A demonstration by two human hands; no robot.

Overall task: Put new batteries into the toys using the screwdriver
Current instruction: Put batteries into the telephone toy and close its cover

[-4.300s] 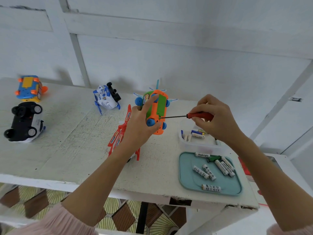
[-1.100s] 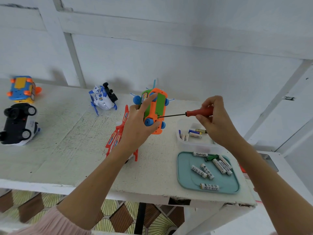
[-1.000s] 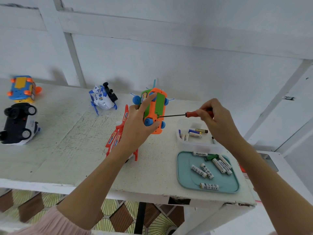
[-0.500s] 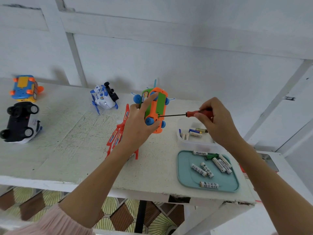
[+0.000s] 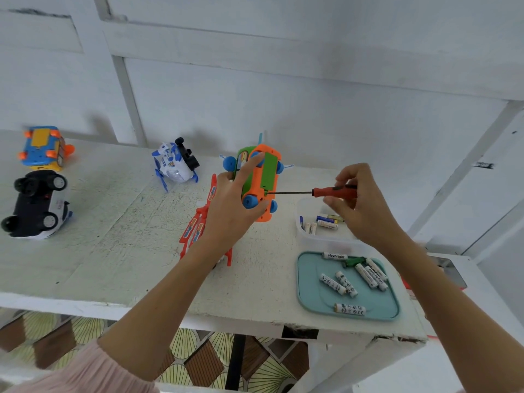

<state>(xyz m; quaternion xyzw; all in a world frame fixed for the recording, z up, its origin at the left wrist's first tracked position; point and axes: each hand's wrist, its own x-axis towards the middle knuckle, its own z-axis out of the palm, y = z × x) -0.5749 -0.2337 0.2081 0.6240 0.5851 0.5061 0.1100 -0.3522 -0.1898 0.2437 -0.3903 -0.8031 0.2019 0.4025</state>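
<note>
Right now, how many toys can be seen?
5: blue-orange car and black-white car far left; white-blue plane at the back; red plane partly behind the left arm; orange-green toy in the left hand. More may lie outside the view.

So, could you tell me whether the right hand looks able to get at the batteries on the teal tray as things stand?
Probably not yet: the right hand is gripping the screwdriver, though the teal tray lies uncovered just below it.

White panelled wall (image 5: 283,89) behind worn white table (image 5: 113,236); patterned tile floor (image 5: 198,355) below; even daylight.
</note>
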